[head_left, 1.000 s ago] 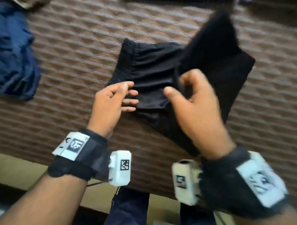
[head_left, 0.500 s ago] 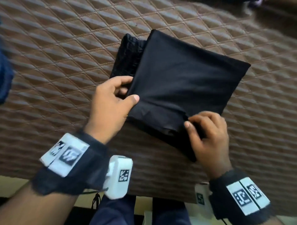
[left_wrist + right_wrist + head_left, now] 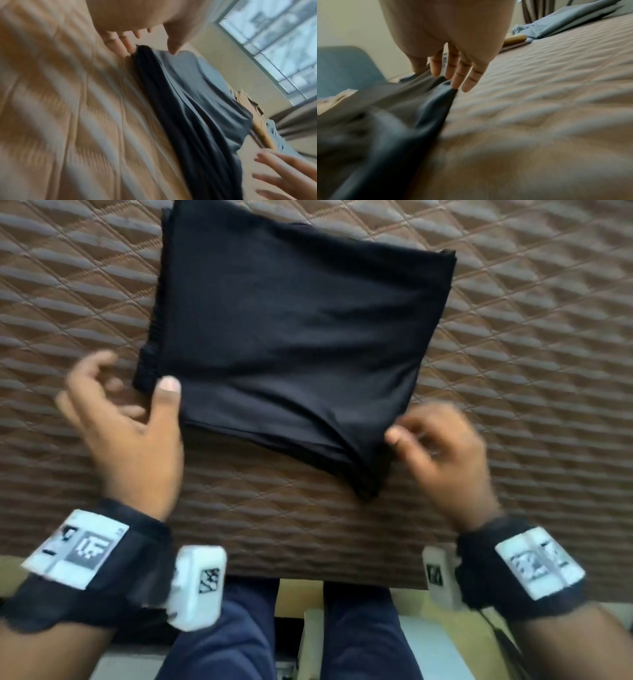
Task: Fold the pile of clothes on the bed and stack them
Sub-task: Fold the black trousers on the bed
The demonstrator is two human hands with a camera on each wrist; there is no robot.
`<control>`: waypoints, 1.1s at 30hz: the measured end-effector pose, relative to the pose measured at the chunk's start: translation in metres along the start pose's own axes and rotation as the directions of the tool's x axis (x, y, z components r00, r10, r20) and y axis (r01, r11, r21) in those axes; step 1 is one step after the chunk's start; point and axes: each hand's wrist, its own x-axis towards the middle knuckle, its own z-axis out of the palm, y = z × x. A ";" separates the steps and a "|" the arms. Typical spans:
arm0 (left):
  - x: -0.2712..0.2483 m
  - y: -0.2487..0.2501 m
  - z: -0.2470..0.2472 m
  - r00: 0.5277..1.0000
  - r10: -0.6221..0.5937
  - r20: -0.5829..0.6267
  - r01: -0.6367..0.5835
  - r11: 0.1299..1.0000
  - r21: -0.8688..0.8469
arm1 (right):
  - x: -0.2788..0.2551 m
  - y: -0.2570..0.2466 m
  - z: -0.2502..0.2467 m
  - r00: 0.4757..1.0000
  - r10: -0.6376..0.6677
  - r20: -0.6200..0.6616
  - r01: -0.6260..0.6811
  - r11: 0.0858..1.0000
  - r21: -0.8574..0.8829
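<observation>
On the brown quilted bedspread (image 3: pixel 513 344) near the bed's edge lies a black garment (image 3: pixel 291 337), folded into a rough square. The left hand (image 3: pixel 126 426) rests its thumb on the near left corner, fingers relaxed and spread. The right hand (image 3: pixel 442 446) sits at the near right corner; whether it pinches cloth, I cannot tell. Lifting by the corners alone could let the slippery layers slide open.

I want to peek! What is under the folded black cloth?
The black cloth lies on the brown quilted bedcover, which shows all round it. Its own folded layers show at the near edge. What lies beneath its middle is covered.
</observation>
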 end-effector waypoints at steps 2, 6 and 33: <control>-0.040 0.006 0.013 0.938 -0.334 0.089 0.342 0.933 -0.109 | 0.038 0.012 -0.021 0.993 -0.013 -0.118 0.016 1.000 0.024; -0.095 0.026 0.060 0.790 -0.516 0.331 0.604 0.747 -0.278 | 0.134 0.037 -0.045 0.992 -0.073 0.099 0.067 0.996 0.058; -0.163 0.016 0.068 0.894 0.319 0.316 -0.361 0.929 0.085 | -0.080 0.079 -0.122 0.981 0.195 -0.001 -0.183 0.916 -0.358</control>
